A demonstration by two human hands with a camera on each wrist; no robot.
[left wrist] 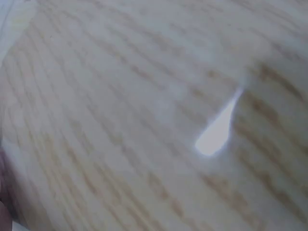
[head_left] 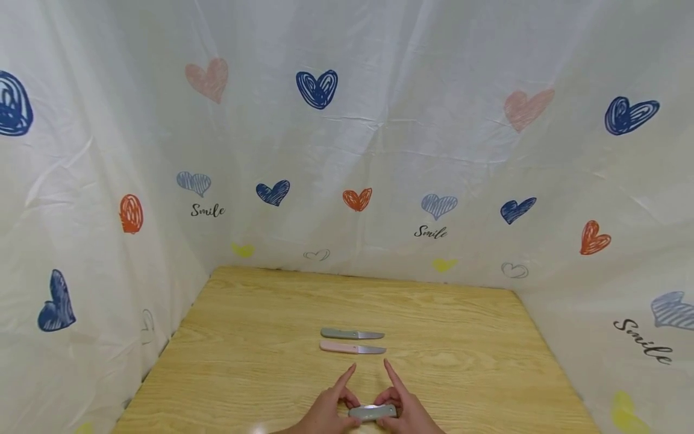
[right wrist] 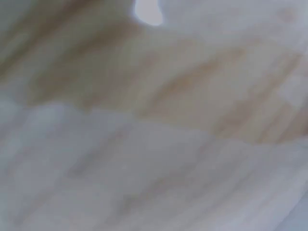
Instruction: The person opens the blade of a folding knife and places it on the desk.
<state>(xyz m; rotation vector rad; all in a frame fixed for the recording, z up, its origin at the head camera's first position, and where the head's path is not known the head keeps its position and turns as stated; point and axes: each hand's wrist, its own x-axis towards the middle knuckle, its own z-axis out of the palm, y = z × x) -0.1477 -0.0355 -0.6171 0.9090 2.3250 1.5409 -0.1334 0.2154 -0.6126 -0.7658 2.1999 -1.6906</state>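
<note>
In the head view, near the table's front edge, a grey-green folding knife (head_left: 373, 413) lies level between both hands, a strip of its blade showing along the top of the handle. My left hand (head_left: 329, 407) pinches its left end with the thumb in front. The right hand (head_left: 410, 411) grips the other end likewise. Both index fingers point up and away from it. Beyond them lie two unfolded knives, blades to the right: a grey-green-handled knife (head_left: 338, 333) behind a pink-handled knife (head_left: 338, 346). Neither wrist view shows the held knife.
The wood-grain table (head_left: 244, 337) carries the knives. A white curtain (head_left: 379, 150) printed with hearts and "Smile" encloses its back and sides. Both wrist views show mostly the table's glossy, blurred surface, with a bright reflection (left wrist: 214, 137).
</note>
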